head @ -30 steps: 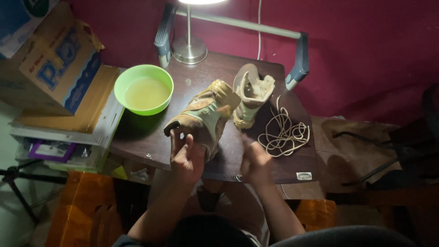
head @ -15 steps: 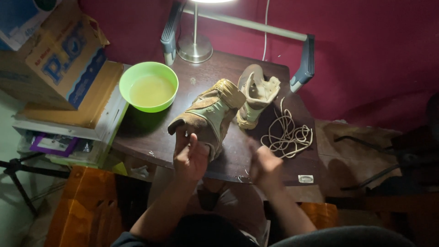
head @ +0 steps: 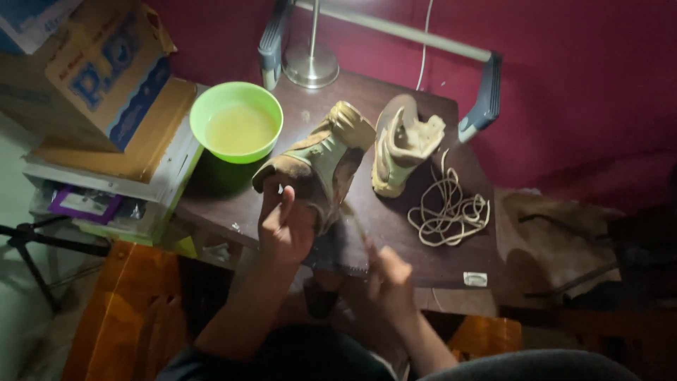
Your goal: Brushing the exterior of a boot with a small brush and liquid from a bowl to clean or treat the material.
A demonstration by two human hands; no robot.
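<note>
Currently, by parts:

Left hand: the left hand (head: 284, 224) is cupped round the toe of the tan boot (head: 317, 166), thumb and fingers closed on it, propping it at a tilt on the dark wooden table (head: 451, 264).

Right hand: the right hand (head: 386, 276) is blurred, near the table's front edge; it seems pinched on a thin stick-like tool (head: 355, 220) that points up at the boot's sole side, but I cannot tell the grip for sure.

Boot in hand: toe toward the person, open top toward the lamp base (head: 311, 65).

Other boot: the second boot (head: 399, 148) stands just beside it, unlaced, apart from both hands.

Laces: a loose coil of laces (head: 449, 212) lies right of the boots.

Bowl: the green bowl (head: 236, 120) of pale liquid stands near the held boot's left side.

Doing it well, as I judge: keep the left grip firm so the boot cannot roll; work the tool in short strokes away from the holding fingers; keep elbows clear of the bowl.
</note>
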